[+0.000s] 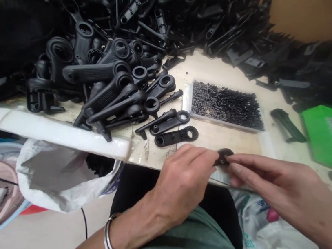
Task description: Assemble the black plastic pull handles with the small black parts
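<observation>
Head view, and the largest thing before me is the pale table (207, 67), its far side buried under a heap of black plastic levers (96, 70) that spills towards the left and the far right. A long white strip (62, 133) runs along the left edge, and below it a white sack (49, 174) gapes beside a pink basin (7, 163). On the right sits a green bin (321, 127) of clear bits, and under the near edge lies a plastic bag (260, 226). Mid-table, a clear tray (226, 123) is filled with tiny black pieces (224, 102); one loose lever (288, 126) lies between it and the bin. Nearest me, the left hand (186, 177), a silver bangle (109, 241) on its wrist, has its fingertips closed on the left end of a dark part (225, 155), while the right hand (273, 183) pinches the other end. They hold it at the near table edge, just nearer than the tray, and the fingers cover much of it. As for writing, the plastic bag carries green characters and some blue print, cut off or too creased for me to read.
</observation>
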`<state>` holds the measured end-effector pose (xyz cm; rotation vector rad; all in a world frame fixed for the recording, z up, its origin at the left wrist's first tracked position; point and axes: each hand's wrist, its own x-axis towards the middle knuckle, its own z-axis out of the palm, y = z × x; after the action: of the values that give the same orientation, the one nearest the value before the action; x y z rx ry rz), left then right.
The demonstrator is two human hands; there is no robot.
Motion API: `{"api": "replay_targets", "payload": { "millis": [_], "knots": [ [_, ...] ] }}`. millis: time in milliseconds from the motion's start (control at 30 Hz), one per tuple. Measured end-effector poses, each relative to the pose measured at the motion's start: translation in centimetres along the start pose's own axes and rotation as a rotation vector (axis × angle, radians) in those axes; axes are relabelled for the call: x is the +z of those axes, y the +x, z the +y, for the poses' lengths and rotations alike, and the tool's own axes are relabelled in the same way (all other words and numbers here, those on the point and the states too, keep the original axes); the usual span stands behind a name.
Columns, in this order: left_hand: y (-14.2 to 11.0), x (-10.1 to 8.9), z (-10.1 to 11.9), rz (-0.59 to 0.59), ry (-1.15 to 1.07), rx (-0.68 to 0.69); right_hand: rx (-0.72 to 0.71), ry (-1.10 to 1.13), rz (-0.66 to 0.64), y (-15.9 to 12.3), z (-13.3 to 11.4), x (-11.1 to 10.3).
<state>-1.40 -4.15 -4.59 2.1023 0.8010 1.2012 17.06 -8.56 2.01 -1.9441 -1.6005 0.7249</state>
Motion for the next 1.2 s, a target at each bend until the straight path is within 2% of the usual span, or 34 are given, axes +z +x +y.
{"api": "replay_targets", "payload": {
  "millis": [167, 267, 367, 433, 500, 600, 733, 833, 900, 1033, 1200],
  "knots": [
    [0.8, -0.5, 0.5, 0.028, 0.043, 0.050, 0.057, -0.074, 0.173, -0.9, 1.2, -1.0],
    [1.9, -1.0, 1.0, 0.025, 0.190, 0.260, 0.070, -0.138, 0.192, -1.7, 2.4, -1.6],
    [3.2, -1.2, 1.1, -0.087, 0.411, 0.557, 0.008, -0.163, 0.252, -2.4, 3.7, -1.2],
    [3.8, -1.2, 0.9, -0.162, 0.509, 0.654, -0.071, -0.162, 0.281, -2.6, 4.3, -0.6],
    [4.1, -1.2, 0.7, -0.181, 0.543, 0.676, -0.142, -0.153, 0.282, -2.7, 4.6, -0.2],
    [3.8, -1.3, 0.5, -0.139, 0.475, 0.602, -0.211, -0.140, 0.271, -2.3, 4.8, -0.1],
    [2.8, -1.5, 0.9, 0.045, 0.248, 0.267, -0.323, -0.205, 0.265, -1.5, 5.1, -0.6],
    [1.9, -1.9, 1.3, 0.064, 0.219, 0.078, -0.385, -0.226, 0.244, -0.4, 5.1, -0.6],
    [1.3, -2.4, 1.5, 0.021, 0.266, 0.050, -0.425, -0.215, 0.213, 0.4, 4.8, -0.3],
    [0.8, -3.5, 1.6, -0.054, 0.397, 0.074, -0.496, -0.253, 0.147, 2.0, 3.9, 0.5],
    [2.1, -3.1, 2.2, -0.122, 0.466, 0.079, -0.485, -0.331, 0.073, 2.8, 3.7, 1.3]
  ]
}}
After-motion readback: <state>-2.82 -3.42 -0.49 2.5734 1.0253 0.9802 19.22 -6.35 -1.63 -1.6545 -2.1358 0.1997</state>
